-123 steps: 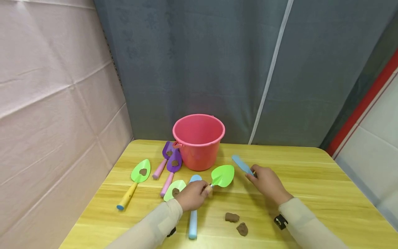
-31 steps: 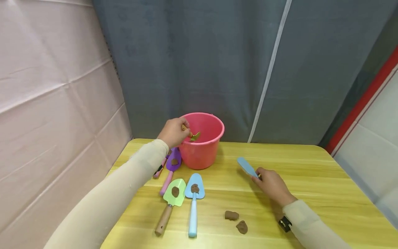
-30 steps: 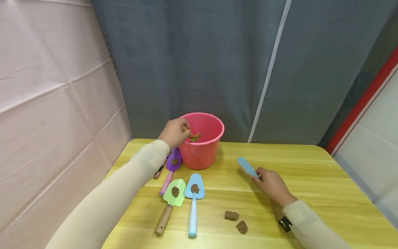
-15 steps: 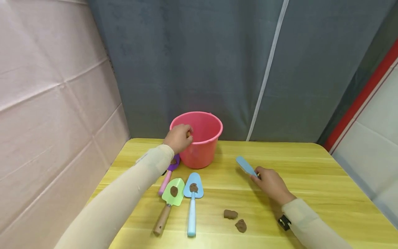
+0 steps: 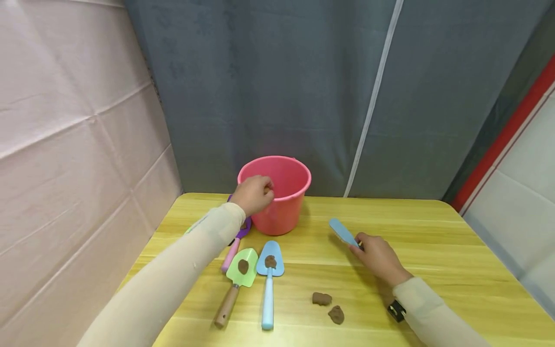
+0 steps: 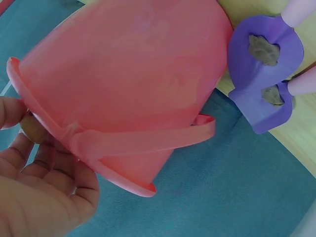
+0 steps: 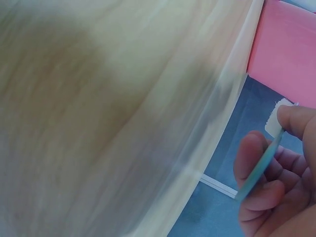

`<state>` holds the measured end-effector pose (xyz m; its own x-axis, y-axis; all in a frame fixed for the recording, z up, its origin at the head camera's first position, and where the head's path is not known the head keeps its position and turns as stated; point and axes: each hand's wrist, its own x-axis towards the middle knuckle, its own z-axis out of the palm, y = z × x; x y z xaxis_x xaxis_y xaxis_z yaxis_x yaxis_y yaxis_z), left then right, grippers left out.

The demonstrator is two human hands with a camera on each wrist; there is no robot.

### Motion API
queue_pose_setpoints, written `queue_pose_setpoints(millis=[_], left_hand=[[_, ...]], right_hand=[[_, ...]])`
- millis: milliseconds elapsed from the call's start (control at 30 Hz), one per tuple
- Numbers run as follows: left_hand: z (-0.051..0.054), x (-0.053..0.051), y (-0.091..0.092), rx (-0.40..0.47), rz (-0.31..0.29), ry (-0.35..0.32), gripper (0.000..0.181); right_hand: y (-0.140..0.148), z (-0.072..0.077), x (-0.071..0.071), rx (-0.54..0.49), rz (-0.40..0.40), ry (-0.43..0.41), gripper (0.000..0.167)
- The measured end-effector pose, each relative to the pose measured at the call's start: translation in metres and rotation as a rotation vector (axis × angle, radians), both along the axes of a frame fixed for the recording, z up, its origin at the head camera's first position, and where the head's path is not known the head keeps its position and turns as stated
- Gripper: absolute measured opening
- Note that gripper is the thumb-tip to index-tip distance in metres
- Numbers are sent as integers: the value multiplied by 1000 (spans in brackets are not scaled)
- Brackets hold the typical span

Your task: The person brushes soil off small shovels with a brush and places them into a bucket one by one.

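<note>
My left hand [image 5: 255, 194] is at the near rim of the pink bucket [image 5: 277, 219]. It grips a trowel by its wooden handle [image 6: 33, 129]; the green blade is hidden inside the bucket. Over the table, right of the bucket, my right hand [image 5: 380, 258] pinches a light blue brush [image 5: 342, 232]. Its white, ragged-edged bristles [image 7: 276, 117] show beside the thumb in the right wrist view. A green trowel [image 5: 242, 270] and a light blue trowel [image 5: 270, 260] lie in front of the bucket, each bearing a brown lump.
Two loose brown clay-like lumps, one short and roll-shaped [image 5: 322, 299], one flatter [image 5: 336, 314], lie on the wooden table [image 5: 433, 270]. Purple trowels [image 6: 264, 69] with lumps lie left of the bucket, partly behind my left arm. A grey curtain [image 5: 260, 86] hangs behind.
Since 4.1 s ago, my left hand has carried the green trowel from above the table to the bucket. Its blade, visible a second ago, is out of sight. The right hand has barely moved.
</note>
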<state>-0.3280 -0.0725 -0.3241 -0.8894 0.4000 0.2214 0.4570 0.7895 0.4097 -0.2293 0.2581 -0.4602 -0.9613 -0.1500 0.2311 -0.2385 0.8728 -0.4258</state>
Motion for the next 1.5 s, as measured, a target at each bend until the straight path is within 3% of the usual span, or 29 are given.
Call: queue_pose_setpoints(millis=[300,467,567,700,800,933,1033,1267,1500], left_hand=[[4,9,2,106,-21,-25,25],[8,29,-7,254,-10,69,24],[4,46,-16,306,-39,123,18],[-20,73,-28,280,-96,92,5],[-47,91,-35,222,-123,-25,7],[-80,104,-40,148,-137,-173,14],[-96,113,-40,75,-123,-203,16],[-113,134,-30,-63,-40,-215,43],[-127,138,-24,-162,22,-264,51]], right_hand=[[0,2,1,-4,-1,-6,15],[0,2,3,-11,-3,-6,15],[-1,2,2,-13,2,8,15],[-3,1,2,-15,11,15,15],[-5,2,1,-16,17,4,15],[-9,3,1,-24,18,5,15],[-11,5,3,-29,18,4,16],[-15,9,7,-20,59,18,16],[-19,11,10,-15,61,35,17]])
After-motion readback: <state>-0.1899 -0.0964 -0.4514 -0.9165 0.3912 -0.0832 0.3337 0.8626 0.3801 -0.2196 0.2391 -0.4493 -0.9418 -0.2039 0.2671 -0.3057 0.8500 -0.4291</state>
